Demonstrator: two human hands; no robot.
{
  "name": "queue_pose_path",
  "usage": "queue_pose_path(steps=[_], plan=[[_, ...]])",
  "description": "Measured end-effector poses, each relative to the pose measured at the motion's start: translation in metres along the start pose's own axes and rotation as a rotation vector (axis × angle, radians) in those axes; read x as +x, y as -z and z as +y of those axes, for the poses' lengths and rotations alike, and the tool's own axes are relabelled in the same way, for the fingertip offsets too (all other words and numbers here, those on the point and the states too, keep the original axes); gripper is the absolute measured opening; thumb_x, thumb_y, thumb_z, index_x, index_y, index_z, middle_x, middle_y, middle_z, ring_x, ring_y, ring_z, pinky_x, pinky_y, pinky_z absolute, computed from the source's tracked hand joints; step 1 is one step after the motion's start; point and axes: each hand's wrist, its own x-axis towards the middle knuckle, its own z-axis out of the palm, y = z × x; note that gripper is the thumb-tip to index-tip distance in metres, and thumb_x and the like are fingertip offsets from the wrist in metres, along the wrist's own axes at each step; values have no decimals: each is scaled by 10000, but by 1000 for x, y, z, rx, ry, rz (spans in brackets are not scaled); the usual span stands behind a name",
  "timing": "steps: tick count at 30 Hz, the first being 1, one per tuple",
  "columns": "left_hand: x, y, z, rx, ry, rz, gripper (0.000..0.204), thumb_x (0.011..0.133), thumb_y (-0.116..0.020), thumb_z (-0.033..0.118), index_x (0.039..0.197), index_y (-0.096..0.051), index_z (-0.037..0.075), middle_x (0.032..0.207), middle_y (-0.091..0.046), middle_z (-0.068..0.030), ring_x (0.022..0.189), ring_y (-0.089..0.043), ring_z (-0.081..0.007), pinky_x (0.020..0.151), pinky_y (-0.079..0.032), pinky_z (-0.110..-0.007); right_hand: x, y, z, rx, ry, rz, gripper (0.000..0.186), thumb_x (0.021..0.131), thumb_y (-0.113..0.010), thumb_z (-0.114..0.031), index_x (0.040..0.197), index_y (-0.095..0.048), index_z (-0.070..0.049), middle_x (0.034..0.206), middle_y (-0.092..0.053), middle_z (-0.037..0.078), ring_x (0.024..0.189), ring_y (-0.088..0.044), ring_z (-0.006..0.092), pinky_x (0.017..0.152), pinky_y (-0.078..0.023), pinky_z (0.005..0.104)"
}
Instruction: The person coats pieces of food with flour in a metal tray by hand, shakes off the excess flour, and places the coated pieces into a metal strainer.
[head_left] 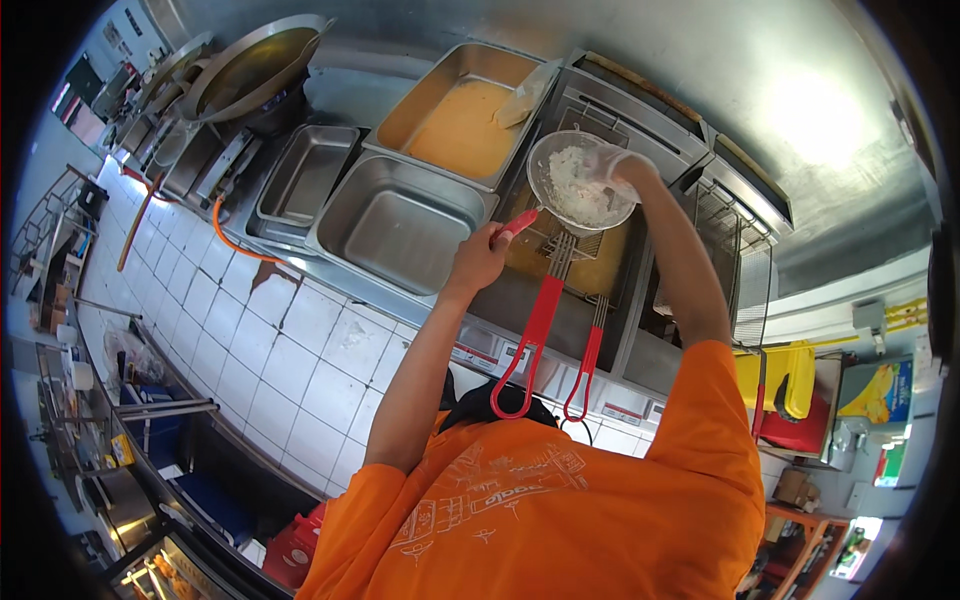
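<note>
My left hand (478,258) is closed round the red handle (518,222) of a round strainer. The strainer (537,178) sits over the fryer, above a wire basket. White, crumbly, floury-looking food (572,172) lies in its bowl. My right hand (612,166), in a clear plastic glove, reaches into the bowl's right side, by the food. Its fingers are blurred, so I cannot tell whether they grip any of it. Two fryer baskets stand below, with a larger red handle (540,315) and a smaller red handle (589,355) pointing toward me.
Left of the fryer are a deep pan of orange-yellow powder (455,130) with a plastic bag (525,95), a bare steel pan (400,225) and a shallower tray (308,175). A large wok (260,70) stands far left. Another wire basket (745,265) is on the right.
</note>
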Motion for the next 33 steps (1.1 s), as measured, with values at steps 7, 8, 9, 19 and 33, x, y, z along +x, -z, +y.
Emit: queue_pose_path(steps=[7,8,9,19,33], plan=[[-1,-5,-2,0,-28,-7,333,980,-570,324,1157,-655,55,946,-706,-153,905,-678,-296,814,-504,-378,-11,-9,-11,121,145,189,824,688,-822,-231,1435,-488,-138,1347,-591,148,1220,-578,309,1021,-472,418],[1,-7,2,-10,-29,-11,322,976,-568,344,1139,-650,78,978,-707,-158,939,-672,-340,820,-510,-422,8,-22,0,-23,207,150,866,690,-815,-227,1468,-442,-160,1370,-571,145,1246,-557,316,1043,-460,423],[2,-8,3,-20,-20,-7,312,972,-566,363,1121,-646,101,1009,-708,-163,973,-667,-385,827,-516,-465,21,-32,7,-169,277,102,910,692,-807,-222,1502,-395,-183,1393,-552,142,1272,-536,324,1064,-448,428],[-4,-8,-2,16,-20,79,282,967,-573,351,1117,-650,125,965,-718,-148,929,-674,-401,808,-517,-488,-2,-4,-6,-42,92,-9,712,676,-762,-200,1344,-545,-83,1269,-624,179,1170,-604,332,989,-479,430],[10,2,-1,-9,35,-60,332,975,-555,361,1153,-656,100,983,-708,-156,960,-669,-358,834,-502,-441,-8,-44,-7,199,60,-41,902,755,-804,-387,1506,-367,-144,1345,-576,215,1221,-579,368,1050,-453,421]])
